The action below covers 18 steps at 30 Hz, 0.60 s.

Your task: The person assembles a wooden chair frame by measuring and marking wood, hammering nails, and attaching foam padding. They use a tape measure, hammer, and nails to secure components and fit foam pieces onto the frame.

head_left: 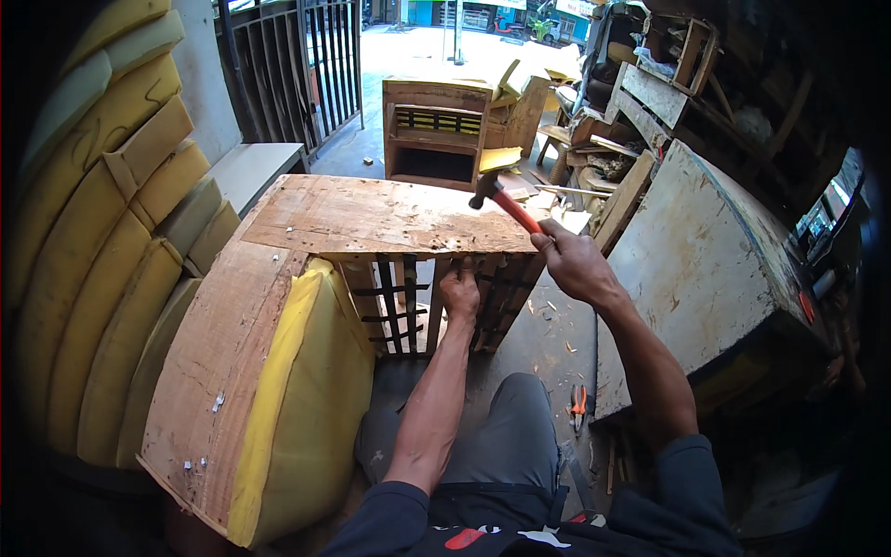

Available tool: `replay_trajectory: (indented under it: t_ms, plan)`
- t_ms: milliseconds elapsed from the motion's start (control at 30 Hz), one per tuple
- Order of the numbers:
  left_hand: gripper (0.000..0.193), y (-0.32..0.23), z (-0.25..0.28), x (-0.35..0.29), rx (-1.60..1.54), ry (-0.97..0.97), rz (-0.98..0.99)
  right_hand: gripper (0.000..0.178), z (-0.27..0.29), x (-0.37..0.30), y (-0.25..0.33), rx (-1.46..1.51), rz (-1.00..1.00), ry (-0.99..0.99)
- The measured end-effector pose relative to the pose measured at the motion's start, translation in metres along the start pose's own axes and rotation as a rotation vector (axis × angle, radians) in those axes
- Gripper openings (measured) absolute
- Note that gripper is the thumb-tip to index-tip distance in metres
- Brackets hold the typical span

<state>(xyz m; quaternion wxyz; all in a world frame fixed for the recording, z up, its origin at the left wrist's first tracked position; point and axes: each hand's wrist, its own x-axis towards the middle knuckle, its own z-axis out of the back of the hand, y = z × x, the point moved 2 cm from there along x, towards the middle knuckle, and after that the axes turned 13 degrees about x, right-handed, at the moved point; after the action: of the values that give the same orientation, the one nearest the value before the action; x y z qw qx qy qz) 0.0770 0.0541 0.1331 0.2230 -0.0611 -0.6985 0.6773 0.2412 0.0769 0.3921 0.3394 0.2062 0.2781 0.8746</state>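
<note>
In front of me lies a wooden chair frame with yellow foam along its near left side. Black webbing straps cross between its slats. My right hand grips a hammer by its orange handle, the dark head raised above the frame's top board. Below that board's near edge, my left hand is closed beside the straps. What its fingers hold, if anything, is too small to make out.
Orange-handled pliers lie on the floor by my right knee. Yellow foam pieces stack up at left. A large pale panel leans at right. Beyond stand another wooden frame and scrap wood.
</note>
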Motion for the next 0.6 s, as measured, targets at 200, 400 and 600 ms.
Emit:
replay_trajectory:
  t_ms: [200,400,600]
  plan:
    - [0.052,-0.015,-0.007,-0.009,0.038,0.077,0.076,0.032,-0.037,-0.015,-0.058,-0.21,-0.068,0.141]
    - [0.058,-0.019,-0.009,-0.013,0.108,0.045,0.064,0.034,-0.03,-0.026,-0.037,-0.07,-0.035,-0.047]
    - [0.053,-0.009,0.005,-0.003,0.053,0.05,0.069,0.03,-0.037,-0.025,-0.008,0.207,0.087,-0.306]
